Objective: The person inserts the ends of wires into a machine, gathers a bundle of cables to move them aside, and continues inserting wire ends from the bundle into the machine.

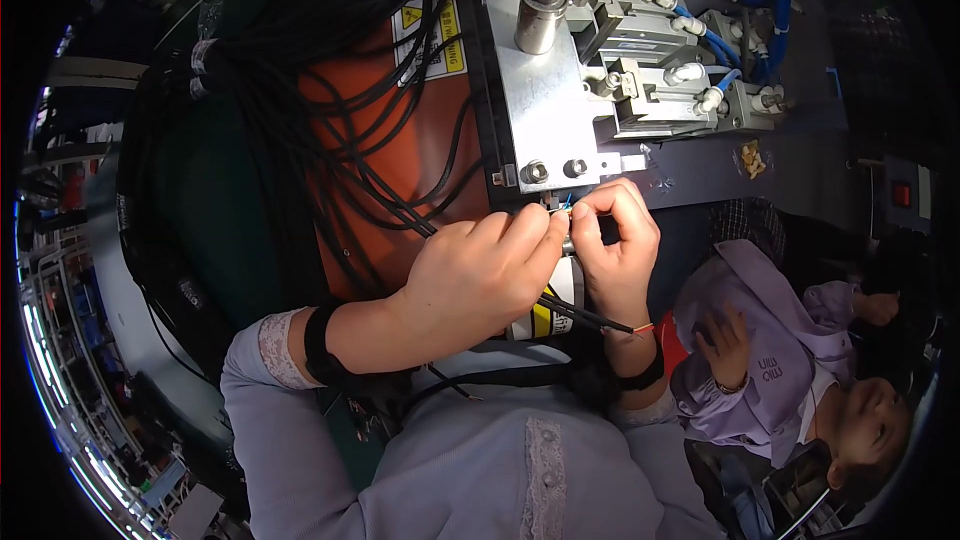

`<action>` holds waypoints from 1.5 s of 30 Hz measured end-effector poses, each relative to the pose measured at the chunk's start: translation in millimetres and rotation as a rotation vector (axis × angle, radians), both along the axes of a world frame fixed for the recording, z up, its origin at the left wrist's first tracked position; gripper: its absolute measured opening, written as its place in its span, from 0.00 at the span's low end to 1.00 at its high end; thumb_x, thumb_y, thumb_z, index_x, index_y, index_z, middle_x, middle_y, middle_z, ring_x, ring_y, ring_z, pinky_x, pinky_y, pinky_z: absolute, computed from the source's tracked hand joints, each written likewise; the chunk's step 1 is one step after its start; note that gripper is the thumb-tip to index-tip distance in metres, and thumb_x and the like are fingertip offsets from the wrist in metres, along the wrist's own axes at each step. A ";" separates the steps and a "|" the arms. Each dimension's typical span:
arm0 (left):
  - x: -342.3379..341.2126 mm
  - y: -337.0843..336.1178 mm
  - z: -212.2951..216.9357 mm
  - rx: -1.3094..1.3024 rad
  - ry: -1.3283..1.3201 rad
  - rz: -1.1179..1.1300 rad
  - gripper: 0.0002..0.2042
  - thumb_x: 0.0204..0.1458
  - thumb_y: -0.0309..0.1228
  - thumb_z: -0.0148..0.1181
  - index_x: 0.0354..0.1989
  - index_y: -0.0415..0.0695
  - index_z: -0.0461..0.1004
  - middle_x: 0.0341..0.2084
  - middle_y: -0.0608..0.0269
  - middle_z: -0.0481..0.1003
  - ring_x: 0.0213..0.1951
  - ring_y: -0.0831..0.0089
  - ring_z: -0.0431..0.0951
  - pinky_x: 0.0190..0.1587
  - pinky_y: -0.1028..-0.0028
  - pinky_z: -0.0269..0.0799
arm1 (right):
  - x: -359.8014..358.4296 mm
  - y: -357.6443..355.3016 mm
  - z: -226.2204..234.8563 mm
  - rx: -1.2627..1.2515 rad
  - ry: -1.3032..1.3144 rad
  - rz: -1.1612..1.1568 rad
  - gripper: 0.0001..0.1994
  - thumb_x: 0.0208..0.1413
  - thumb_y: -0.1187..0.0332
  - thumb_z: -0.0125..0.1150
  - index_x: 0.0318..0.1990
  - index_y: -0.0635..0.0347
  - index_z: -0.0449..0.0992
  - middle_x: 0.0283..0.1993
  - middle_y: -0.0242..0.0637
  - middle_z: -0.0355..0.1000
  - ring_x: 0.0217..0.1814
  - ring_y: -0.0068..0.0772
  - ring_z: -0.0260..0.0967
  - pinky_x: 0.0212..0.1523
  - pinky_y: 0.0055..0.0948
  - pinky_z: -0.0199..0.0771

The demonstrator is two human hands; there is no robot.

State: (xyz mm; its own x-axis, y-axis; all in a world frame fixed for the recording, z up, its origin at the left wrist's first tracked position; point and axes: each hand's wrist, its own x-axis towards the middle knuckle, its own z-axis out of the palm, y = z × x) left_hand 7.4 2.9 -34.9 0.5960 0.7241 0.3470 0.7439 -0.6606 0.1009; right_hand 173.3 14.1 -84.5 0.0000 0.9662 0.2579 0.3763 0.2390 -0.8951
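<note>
My left hand (490,265) and my right hand (620,235) meet just below the front edge of a metal machine plate (548,100). Between the fingertips of both are thin coloured wires (568,204), some blue and some pale. My left hand is closed on a black cable (415,220) that runs into it from the left. Thumb and forefinger of my right hand are pinched at the wires. Loose black cable ends (590,315) pass below my hands, with red and yellow wire tips by my right wrist. The exact pinch points are partly hidden.
A thick bundle of black cables (290,60) spreads over a reddish-brown surface (400,165). Air cylinders (650,90) with blue tubes (780,30) stand at the far right. Small yellowish bits (752,159) lie nearby. Another person in a lilac top (750,340) is close on the right.
</note>
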 end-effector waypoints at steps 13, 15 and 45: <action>75.5 27.4 12.3 -0.030 -0.093 -0.027 0.15 0.41 0.27 0.56 0.40 0.46 0.77 0.27 0.71 0.70 0.24 0.75 0.71 0.26 0.75 0.65 | 79.0 20.0 22.6 0.313 -0.134 -0.026 0.04 0.43 0.77 0.63 0.29 0.64 0.76 0.30 0.39 0.73 0.34 0.38 0.72 0.40 0.30 0.71; 90.1 25.4 21.8 -0.053 -0.084 -0.020 0.15 0.41 0.25 0.56 0.40 0.44 0.77 0.28 0.69 0.71 0.24 0.73 0.72 0.25 0.74 0.65 | 92.8 18.0 26.3 0.361 -0.192 -0.075 0.05 0.42 0.77 0.64 0.29 0.63 0.76 0.29 0.39 0.73 0.34 0.40 0.71 0.40 0.31 0.72; 3.6 -11.2 42.3 -0.285 -0.539 -0.053 0.06 0.42 0.21 0.64 0.30 0.39 0.74 0.21 0.59 0.70 0.20 0.64 0.72 0.21 0.70 0.66 | 3.2 -25.9 76.3 0.172 0.277 0.024 0.05 0.45 0.82 0.65 0.31 0.68 0.75 0.33 0.39 0.73 0.34 0.26 0.71 0.36 0.21 0.70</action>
State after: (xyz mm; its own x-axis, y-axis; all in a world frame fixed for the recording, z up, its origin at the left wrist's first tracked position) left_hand 11.0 -8.3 7.4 0.4284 0.8067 0.4071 0.5056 -0.5874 0.6319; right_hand 176.5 -11.8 -8.2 0.0711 0.9089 0.4108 0.1167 0.4014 -0.9084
